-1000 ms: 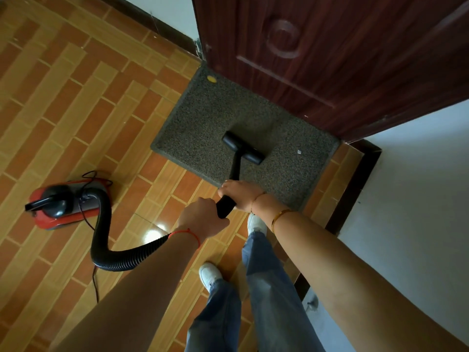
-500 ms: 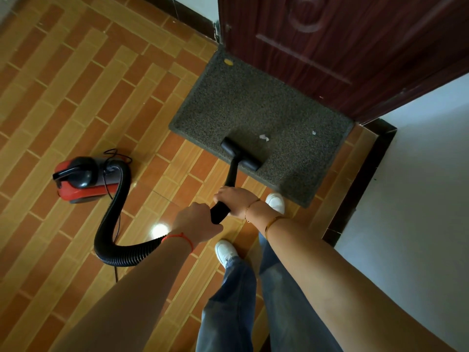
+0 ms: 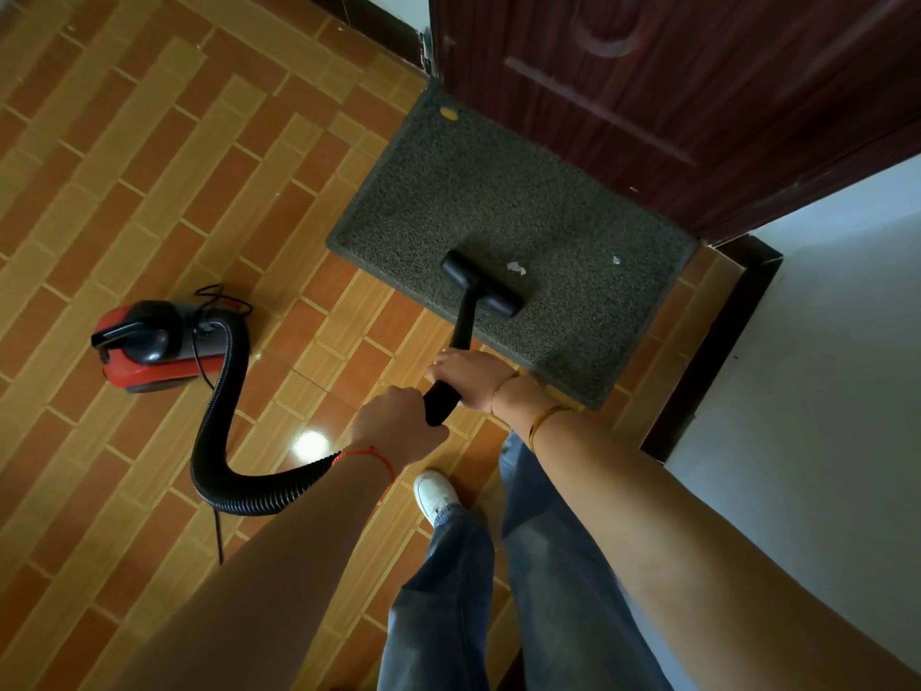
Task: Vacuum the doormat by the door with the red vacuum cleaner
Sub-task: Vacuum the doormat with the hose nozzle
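Both hands wrap the black wand, left hand low and right hand above, to steer the floor nozzle across the grey doormat at the door toward a white scrap, while the red vacuum cleaner sits aside on the tiles, its hose looping slack.

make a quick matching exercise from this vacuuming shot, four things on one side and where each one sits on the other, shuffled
Things:
1. nozzle
2. yellow spot
3. red vacuum cleaner
4. left hand

Places:
A. doormat's far corner, by the door
B. on the tiled floor, left of the doormat
C. gripping the wand's lower end, nearest the hose
D. doormat's near part, beside a white scrap

Pairs: 1-D, 2-A, 3-B, 4-C
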`<state>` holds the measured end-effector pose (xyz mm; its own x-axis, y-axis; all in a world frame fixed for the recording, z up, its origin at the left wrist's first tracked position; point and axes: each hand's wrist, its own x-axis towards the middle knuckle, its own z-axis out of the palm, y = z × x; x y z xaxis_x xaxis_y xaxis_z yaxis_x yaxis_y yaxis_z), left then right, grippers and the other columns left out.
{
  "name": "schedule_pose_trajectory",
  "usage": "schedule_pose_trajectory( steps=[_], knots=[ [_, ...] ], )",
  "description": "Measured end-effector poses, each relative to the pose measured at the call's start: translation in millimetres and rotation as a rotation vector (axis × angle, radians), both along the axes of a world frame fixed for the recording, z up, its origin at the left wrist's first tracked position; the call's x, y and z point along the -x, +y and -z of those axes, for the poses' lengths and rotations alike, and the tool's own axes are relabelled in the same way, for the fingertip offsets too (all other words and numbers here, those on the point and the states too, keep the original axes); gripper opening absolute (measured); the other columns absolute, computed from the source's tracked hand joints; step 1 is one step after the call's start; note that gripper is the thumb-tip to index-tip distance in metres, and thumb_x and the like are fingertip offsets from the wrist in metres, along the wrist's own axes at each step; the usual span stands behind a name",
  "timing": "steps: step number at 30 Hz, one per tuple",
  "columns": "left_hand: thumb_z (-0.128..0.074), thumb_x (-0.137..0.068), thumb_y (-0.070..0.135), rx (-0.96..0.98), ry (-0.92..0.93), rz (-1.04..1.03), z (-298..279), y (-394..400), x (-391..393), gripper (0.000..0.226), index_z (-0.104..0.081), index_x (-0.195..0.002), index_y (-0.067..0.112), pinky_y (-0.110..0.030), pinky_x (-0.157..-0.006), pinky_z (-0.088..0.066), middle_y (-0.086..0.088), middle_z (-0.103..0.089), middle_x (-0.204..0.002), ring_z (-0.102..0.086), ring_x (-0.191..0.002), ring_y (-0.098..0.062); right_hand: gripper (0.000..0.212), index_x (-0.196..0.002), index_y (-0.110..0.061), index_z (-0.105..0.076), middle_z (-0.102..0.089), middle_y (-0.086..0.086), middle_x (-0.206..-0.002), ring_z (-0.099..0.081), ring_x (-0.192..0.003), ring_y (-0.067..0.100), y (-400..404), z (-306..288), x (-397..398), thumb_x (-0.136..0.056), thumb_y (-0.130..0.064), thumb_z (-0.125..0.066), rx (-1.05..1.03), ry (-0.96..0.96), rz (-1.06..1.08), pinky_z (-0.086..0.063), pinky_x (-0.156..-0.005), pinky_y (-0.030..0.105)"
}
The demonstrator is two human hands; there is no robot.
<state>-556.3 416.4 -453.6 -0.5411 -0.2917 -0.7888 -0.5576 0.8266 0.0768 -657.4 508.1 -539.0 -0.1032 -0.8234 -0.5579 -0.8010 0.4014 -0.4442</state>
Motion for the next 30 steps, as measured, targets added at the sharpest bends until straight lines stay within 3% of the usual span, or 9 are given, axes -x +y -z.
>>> schedule_pose_trajectory(
  steps=[12,20,30],
  knots=[
    [-0.059,-0.081,0.041,-0.035,0.044,-0.063,14.0,8.8,135.6,0.027,-0.06,-0.091,0.015,-0.023,-0.045,-0.039,0.003,-0.054,-0.069,-0.055,-0.056,-0.014,0.031,-0.118,-0.01,-0.055,-0.055,0.007,-0.121,-0.055,-0.115,0.024,9.1,3.9,140.4,-0.089,0.0,-0.054,0.013,0.049,0.01,-0.052,-0.089,0.038],
    [-0.059,-0.08,0.033,-0.062,0.092,-0.107,23.6,14.2,238.3,0.018,-0.056,-0.077,0.015,-0.021,-0.041,-0.034,0.003,-0.052,-0.063,-0.052,-0.052,-0.014,0.02,-0.109,-0.011,-0.056,-0.056,0.008,-0.115,-0.058,-0.107,0.024,14.8,7.1,245.6,-0.09,-0.004,-0.054,-0.023,0.076,0.013,-0.05,-0.085,0.035],
    [-0.06,-0.079,0.032,-0.053,0.14,-0.084,28.4,16.1,307.2,0.016,-0.055,-0.078,0.016,-0.022,-0.041,-0.032,0.004,-0.051,-0.062,-0.05,-0.051,-0.011,0.016,-0.099,-0.012,-0.056,-0.059,0.007,-0.106,-0.063,-0.096,0.025,17.7,7.2,315.7,-0.089,-0.001,-0.053,-0.03,0.065,0.061,-0.054,-0.082,0.043]
  ],
)
